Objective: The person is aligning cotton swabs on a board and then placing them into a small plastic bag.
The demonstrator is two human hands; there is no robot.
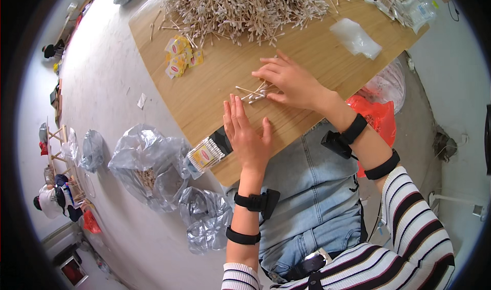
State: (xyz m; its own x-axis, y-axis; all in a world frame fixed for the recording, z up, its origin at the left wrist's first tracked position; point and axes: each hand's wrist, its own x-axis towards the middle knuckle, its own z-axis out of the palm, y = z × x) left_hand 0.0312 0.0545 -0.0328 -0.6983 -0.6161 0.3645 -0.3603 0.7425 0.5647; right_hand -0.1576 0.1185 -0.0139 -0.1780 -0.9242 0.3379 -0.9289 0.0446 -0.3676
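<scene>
**Small bunch of cotton swabs under your right hand**

Your right hand point(290, 80) lies flat, fingers spread, on a small bunch of thin wooden-stick cotton swabs point(251, 94), on the light wooden board that serves as counter point(215, 80). It presses them more than it grips them. Your left hand point(246, 134) is just below the bunch, open with straight fingers, edge on the counter, holding nothing.

I judge the swabs very light, stiff but easy to snap, and they will roll and scatter. Better you gather them side by side and pinch at the middle of the sticks, not at the soft tips.

Above the bunch, at the far side, is the big loose heap of the same swabs point(245, 6). Left of the bunch are small yellow packets point(180, 59). Below-left, at the counter edge, a clear packet full of swabs point(205, 154) lies. Further left, on the floor, crumpled clear plastic bags point(148, 167) lie; one seems to contain swabs, though I cannot tell surely.
</scene>
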